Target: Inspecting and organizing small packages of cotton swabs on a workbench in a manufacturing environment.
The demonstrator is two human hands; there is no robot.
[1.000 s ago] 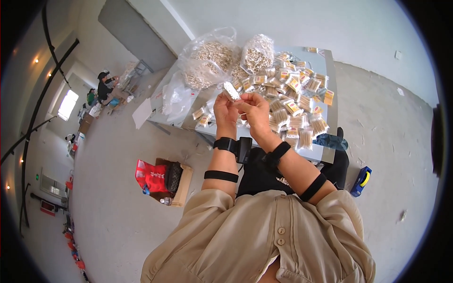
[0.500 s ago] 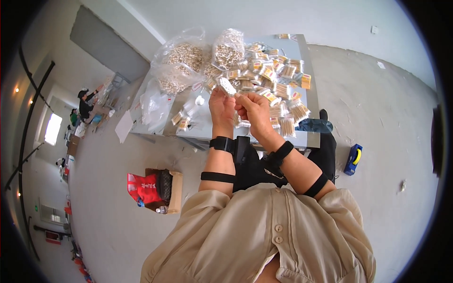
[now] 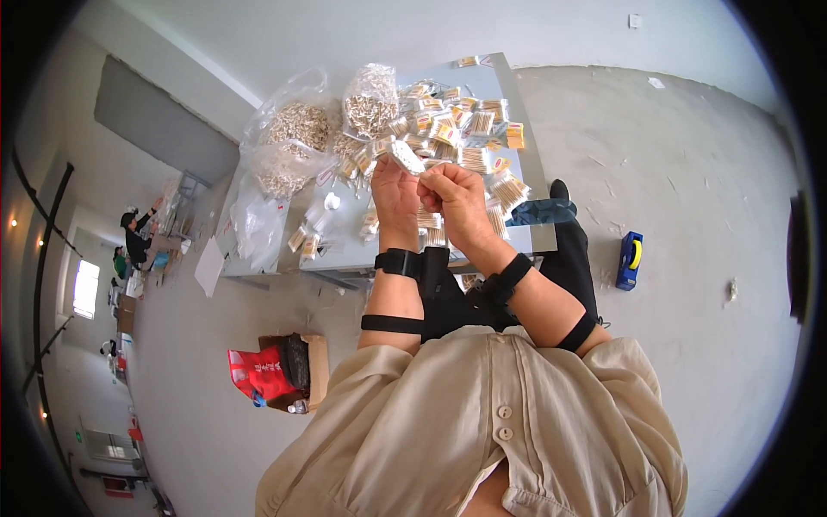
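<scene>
Pinching the lower end of 1 cotton-swab packet (image 3: 405,157), the right hand (image 3: 458,198) sits close to the left hand (image 3: 396,198), which grips it above the table (image 3: 484,84) near heaped swab packets (image 3: 475,158), so a crooked tug could split it and scatter swabs.

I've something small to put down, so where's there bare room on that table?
The table has bare bits: its far right, between the lone packet and the heaped packets; and its near edge, between the stray packets and the left hand. Crowded: around the bulging bags.
</scene>
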